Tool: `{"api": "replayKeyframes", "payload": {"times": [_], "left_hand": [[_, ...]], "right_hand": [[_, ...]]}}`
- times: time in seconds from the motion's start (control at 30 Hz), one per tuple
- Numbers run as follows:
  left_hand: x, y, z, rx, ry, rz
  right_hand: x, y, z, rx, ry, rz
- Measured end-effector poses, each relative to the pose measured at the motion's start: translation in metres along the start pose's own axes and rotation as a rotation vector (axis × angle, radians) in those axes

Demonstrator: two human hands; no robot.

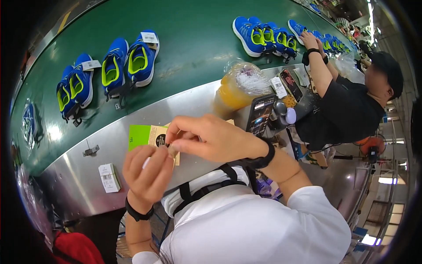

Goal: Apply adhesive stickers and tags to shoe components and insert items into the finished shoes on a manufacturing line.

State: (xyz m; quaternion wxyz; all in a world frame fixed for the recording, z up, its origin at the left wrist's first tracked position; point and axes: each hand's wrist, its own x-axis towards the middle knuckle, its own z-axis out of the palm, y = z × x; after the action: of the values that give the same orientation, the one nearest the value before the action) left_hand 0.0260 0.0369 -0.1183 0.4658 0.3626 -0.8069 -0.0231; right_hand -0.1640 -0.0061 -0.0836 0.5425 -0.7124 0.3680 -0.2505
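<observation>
My left hand (149, 171) and my right hand (211, 137) meet over the metal ledge, fingertips pinched together. Whatever small thing they pinch is mostly covered by the fingers, so I cannot make out its kind. Just behind the fingers, a tan card tag (157, 132) with a dark round print lies on the ledge, overlapping a bright green card (139, 134). More tan card edges show under my right hand. To the left of my left hand is a small stack of white barcode tags (108, 178).
Blue shoes with lime linings (115, 66) stand in pairs on the green belt (189, 31), some with white tags. A plastic-covered yellow container (237, 86), phones (262, 115) and small jars (281, 109) stand to my right. Beyond, a co-worker (351, 97) reaches towards shoes.
</observation>
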Motion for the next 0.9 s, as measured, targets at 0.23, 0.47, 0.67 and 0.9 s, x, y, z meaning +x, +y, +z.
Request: {"api": "replayKeyframes", "payload": {"times": [0.23,0.47,0.67,0.9], "left_hand": [[0.031,-0.001,0.006,0.237,-0.062,0.214],[0.057,-0.008,0.043,0.047,-0.075,0.098],[0.042,-0.046,0.057,0.067,-0.205,-0.053],[0.03,-0.059,0.073,0.049,-0.261,-0.172]], "right_hand": [[0.018,-0.026,-0.024,-0.805,0.109,-0.369],[0.065,-0.026,-0.1,0.068,0.124,-0.131],[0.049,0.035,-0.297,-0.713,0.32,-0.031],[0.015,0.129,-0.409,-1.436,0.062,0.763]]}}
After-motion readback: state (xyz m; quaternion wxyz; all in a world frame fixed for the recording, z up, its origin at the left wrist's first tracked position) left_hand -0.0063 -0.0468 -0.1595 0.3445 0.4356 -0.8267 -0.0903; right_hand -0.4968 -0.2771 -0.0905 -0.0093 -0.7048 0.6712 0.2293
